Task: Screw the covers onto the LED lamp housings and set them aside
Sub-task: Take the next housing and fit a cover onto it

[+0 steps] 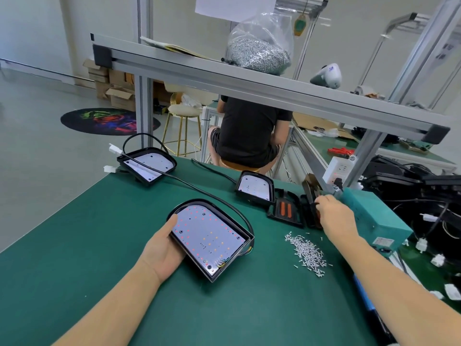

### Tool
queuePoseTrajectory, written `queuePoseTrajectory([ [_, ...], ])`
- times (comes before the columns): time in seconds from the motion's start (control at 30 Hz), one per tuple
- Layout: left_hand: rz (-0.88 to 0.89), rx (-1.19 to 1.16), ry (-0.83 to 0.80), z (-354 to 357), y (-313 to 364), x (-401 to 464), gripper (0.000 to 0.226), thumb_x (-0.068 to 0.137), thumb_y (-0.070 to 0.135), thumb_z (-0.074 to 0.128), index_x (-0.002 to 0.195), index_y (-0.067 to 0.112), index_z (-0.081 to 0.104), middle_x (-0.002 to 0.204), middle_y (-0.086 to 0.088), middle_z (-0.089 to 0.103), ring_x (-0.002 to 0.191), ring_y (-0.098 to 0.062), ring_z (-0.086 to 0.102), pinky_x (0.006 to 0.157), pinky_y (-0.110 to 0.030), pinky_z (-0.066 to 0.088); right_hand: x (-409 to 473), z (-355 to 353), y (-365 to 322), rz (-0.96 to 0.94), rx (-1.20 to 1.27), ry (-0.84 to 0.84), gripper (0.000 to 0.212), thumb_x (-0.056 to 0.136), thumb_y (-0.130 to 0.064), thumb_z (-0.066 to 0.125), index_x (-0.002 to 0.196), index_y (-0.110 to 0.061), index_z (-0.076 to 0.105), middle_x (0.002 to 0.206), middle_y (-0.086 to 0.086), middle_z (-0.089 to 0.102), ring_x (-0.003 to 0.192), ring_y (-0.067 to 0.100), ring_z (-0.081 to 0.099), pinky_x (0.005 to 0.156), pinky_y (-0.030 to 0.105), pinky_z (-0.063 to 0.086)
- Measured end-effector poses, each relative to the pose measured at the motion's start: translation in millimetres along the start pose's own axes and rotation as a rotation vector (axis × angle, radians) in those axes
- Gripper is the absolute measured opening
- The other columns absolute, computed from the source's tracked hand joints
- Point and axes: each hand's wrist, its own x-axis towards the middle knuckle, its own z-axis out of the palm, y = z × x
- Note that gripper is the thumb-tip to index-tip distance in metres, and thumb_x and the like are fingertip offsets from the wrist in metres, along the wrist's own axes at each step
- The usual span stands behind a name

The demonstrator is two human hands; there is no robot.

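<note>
Head view. At centre frame, an open black D-shaped LED lamp housing (pixel 210 239) with its white LED board exposed lies on the green bench mat (pixel 74 245); the left hand (pixel 163 248) grasps its lower-left edge, thumb over the rim, apparently to steady it for fitting. At centre right, the right hand (pixel 333 216) reaches to a row of black plastic covers (pixel 310 211) standing on edge against a teal box (pixel 374 218), fingers curled on one, seemingly to draw it out; another black cover with orange seals (pixel 285 208) lies flat just beside them. A loose heap of small silver screws (pixel 308 253) sits near the right forearm, within easy reach. Two further open housings (pixel 147 164) wait at upper left and centre, still coverless.
</note>
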Motion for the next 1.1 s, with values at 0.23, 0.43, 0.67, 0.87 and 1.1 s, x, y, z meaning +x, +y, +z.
queuePoseTrajectory([
  [0.23,0.017,-0.057,-0.034,4.7,1.8,-2.0,0.053,0.097,0.050,0.036,0.119,0.008,0.061,0.120,-0.011,0.066,0.103,-0.024,0.067,0.086,-0.043,0.045,-41.9,-62.6,-96.8,-0.632,0.292,0.385,0.029,0.066,0.015,0.078,0.088,0.001,0.067,0.082,0.014,0.065,0.059,0.033,0.061,0.046,0.035,0.050],
  [0.43,-0.008,-0.112,-0.089,2.7,5.8,-3.2,0.079,0.089,0.067,0.031,0.118,0.001,0.065,0.128,-0.021,0.059,0.114,-0.034,0.060,0.094,-0.049,0.042,-82.9,-80.7,-161.7,-1.025,0.226,0.257,0.028,0.074,0.001,0.041,0.080,-0.006,0.068,0.077,0.008,0.063,0.063,0.027,0.060,0.054,0.029,0.048],
  [0.67,-0.028,-0.083,-0.149,7.3,6.2,-4.1,0.073,0.092,0.061,0.033,0.128,0.002,0.055,0.126,-0.019,0.061,0.112,-0.032,0.062,0.088,-0.047,0.046,-101.6,-77.6,-163.1,-1.101,0.075,0.161,0.040,0.073,-0.001,0.029,0.075,-0.016,0.066,0.071,-0.001,0.060,0.057,0.017,0.055,0.053,0.024,0.045],
  [0.87,-0.063,-0.008,-0.128,7.0,5.2,-2.1,0.058,0.099,0.047,0.029,0.131,0.005,0.053,0.128,-0.016,0.060,0.114,-0.028,0.060,0.094,-0.044,0.044,-103.5,-75.3,-158.6,-1.160,-0.046,0.061,0.030,0.070,-0.003,0.042,0.073,-0.023,0.063,0.072,-0.007,0.057,0.061,0.012,0.056,0.056,0.022,0.046],
  [1.1,-0.009,0.049,0.060,17.2,4.3,-3.6,0.037,0.102,0.025,0.036,0.119,0.002,0.059,0.108,-0.015,0.069,0.093,-0.026,0.065,0.077,-0.040,0.049,-109.3,-59.9,-158.1,-1.152,-0.039,-0.010,0.028,0.073,-0.009,0.049,0.083,-0.029,0.066,0.084,-0.011,0.058,0.078,0.012,0.058,0.068,0.023,0.047],
])
